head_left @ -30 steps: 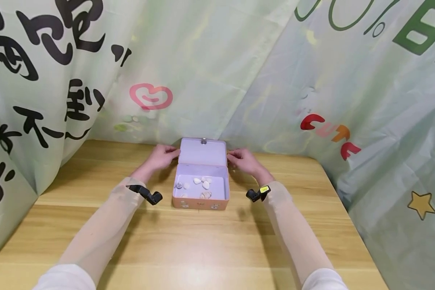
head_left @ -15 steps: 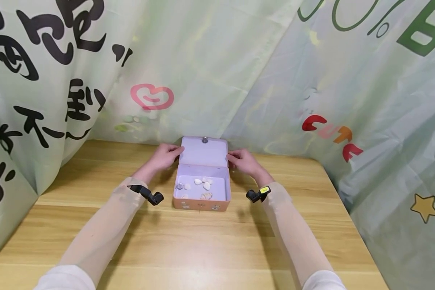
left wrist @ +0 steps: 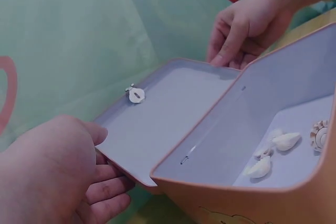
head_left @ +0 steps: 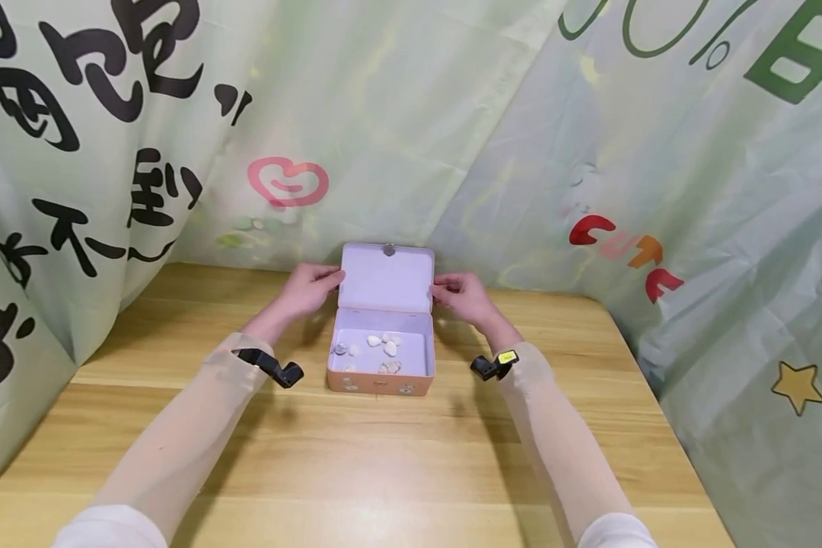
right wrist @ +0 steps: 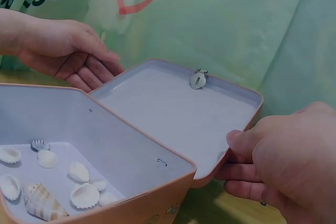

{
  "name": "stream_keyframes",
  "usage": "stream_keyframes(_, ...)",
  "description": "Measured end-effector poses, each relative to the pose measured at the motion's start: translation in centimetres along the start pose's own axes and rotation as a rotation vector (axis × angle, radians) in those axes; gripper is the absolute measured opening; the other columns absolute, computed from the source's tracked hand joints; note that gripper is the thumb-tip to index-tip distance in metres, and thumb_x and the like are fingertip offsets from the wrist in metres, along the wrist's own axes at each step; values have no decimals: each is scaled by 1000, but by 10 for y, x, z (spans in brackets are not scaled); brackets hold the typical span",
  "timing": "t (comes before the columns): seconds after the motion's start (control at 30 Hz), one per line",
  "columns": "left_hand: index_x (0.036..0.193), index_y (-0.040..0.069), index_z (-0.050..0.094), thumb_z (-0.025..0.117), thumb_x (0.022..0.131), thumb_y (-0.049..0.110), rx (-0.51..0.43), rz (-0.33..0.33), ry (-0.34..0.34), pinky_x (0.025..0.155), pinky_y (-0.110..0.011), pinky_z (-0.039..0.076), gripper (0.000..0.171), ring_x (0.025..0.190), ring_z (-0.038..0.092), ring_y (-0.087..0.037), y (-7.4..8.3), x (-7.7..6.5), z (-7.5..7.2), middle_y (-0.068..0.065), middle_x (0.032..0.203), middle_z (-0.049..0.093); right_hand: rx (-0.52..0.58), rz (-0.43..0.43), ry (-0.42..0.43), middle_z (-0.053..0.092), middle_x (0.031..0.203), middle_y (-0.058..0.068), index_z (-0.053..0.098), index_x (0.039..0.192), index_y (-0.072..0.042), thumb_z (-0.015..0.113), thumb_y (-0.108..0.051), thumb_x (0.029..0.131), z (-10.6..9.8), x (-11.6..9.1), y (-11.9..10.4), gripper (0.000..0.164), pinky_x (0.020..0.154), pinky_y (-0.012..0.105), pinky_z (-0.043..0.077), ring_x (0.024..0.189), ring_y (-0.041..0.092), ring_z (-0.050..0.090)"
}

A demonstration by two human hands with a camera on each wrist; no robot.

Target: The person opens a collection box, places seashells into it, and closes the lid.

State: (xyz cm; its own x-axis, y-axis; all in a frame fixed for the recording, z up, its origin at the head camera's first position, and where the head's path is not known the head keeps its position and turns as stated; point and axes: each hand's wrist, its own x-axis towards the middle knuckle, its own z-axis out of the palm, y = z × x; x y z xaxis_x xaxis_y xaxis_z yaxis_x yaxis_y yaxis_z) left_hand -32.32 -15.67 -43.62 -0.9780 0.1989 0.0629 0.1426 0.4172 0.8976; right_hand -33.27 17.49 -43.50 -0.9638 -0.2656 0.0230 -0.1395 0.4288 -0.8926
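An orange tin box (head_left: pixel 377 385) with a pale lilac inside stands on the table, its hinged lid (head_left: pixel 387 278) tilted back. My left hand (head_left: pixel 308 290) pinches the lid's left edge, thumb on the inner face and fingers behind. At the opposite edge my right hand (head_left: pixel 467 297) grips the lid the same way, its thumb (right wrist: pixel 240 141) over the rim. A metal clasp (left wrist: pixel 136 95) sits at the middle of the lid's free edge. Inside the box lie several white seashells (right wrist: pixel 84 195) and a brown-striped spiral shell (right wrist: pixel 44 202).
The box rests on a light wooden table (head_left: pixel 383 472) near its back edge. Right behind it hangs a pale green printed curtain (head_left: pixel 383 129), which also runs along both sides. Each wrist bears a small black camera (head_left: pixel 281 371) on a strap.
Both hands have lifted the lid somewhat, so its free edge stands higher against the curtain. The box's base and the shells have stayed in place.
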Motion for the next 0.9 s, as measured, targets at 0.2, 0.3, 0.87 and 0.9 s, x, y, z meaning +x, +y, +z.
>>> stream_keyframes(0.2,142,-8,61,61,109,24,-19,24,18,97,-57,54,46,110,69,-38,1,-6,0,-27,126,71,26,-25,25,73,114,31,66,127,16,67,-5,104,-2,-7,-3,31,94,59,56,103,52,69)
stream_keyframes(0.3,142,-8,60,62,109,24,-38,15,17,99,-55,55,46,113,69,-37,1,-11,1,-26,130,69,14,-40,42,75,111,27,70,124,14,70,-6,102,-2,-11,-4,29,93,60,56,99,47,71)
stream_keyframes(0.87,138,-6,65,71,104,37,-48,40,113,103,-47,54,56,125,66,-34,19,-28,2,-24,132,68,29,-104,132,77,111,20,77,118,7,78,-7,97,-6,-26,-17,25,78,25,59,89,16,72)
stream_keyframes(0.9,138,-6,65,71,104,39,-41,44,118,104,-47,54,57,125,66,-34,20,-29,2,-24,132,68,28,-111,138,78,110,20,77,117,6,78,-6,97,-6,-27,-18,24,78,25,59,89,17,72)
